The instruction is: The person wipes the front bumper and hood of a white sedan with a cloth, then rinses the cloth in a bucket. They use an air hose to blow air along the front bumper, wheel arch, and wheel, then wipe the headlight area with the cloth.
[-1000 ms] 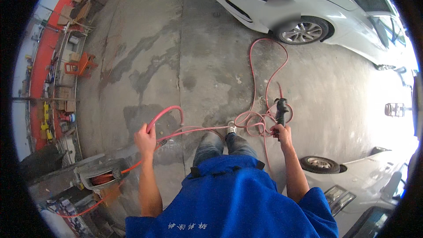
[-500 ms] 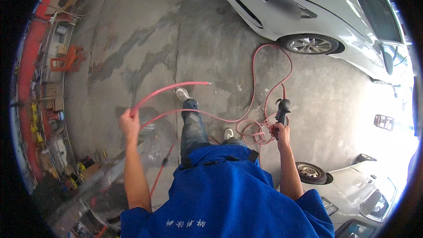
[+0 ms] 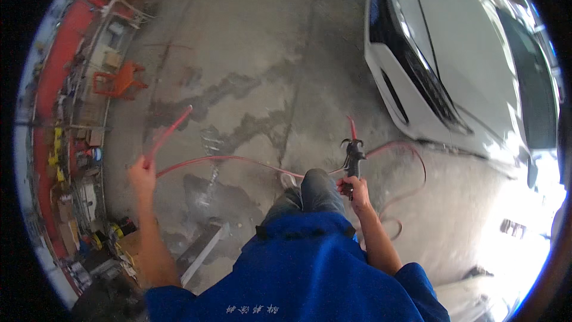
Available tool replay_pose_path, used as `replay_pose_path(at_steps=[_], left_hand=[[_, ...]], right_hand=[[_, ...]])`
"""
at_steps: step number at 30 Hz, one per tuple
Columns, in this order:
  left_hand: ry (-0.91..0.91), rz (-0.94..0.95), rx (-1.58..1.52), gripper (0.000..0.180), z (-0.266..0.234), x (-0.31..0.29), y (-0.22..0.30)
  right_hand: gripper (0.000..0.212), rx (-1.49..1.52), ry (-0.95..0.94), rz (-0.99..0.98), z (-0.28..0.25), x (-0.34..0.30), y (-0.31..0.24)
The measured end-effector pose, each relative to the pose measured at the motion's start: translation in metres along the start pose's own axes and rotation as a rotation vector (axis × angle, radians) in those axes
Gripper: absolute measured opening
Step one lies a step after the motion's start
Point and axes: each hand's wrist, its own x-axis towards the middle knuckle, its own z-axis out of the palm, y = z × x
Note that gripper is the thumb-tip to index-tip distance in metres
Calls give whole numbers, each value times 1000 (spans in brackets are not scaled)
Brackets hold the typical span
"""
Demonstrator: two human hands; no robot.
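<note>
My left hand (image 3: 142, 177), at the left with the arm stretched out, is closed round a red hose (image 3: 170, 129). A short length of it rises from the fist and ends free in the air. From the same fist a longer run of hose (image 3: 226, 157) sags across the front of my legs to the right. My right hand (image 3: 356, 192) is closed on the grip of a black air gun (image 3: 354, 156), held upright before my right leg. A red piece juts from the gun's top. Motion blurs both the gun and the hose end.
A white car (image 3: 476, 71) stands at the right, its front corner near the hose loop (image 3: 424, 167) on the concrete floor (image 3: 238, 42). Cluttered shelves (image 3: 89, 137) line the left wall, with an orange stool (image 3: 122, 80) before them. A pale bar (image 3: 205, 253) lies lower left.
The view has swung as I step forward, and the car's front now shows more. The hose end in my left hand points up more steeply. My right hand with the air gun sits closer to my body.
</note>
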Motion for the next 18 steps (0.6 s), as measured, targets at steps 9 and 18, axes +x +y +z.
replay_pose_path(at_steps=[9,18], left_hand=[[343,-434,-226,35,81,44,-22],[212,-445,-391,21,195,124,123]], right_hand=[[42,-124,-865,361,300,159,-137],[37,8,-1005,824,514,329,-182]])
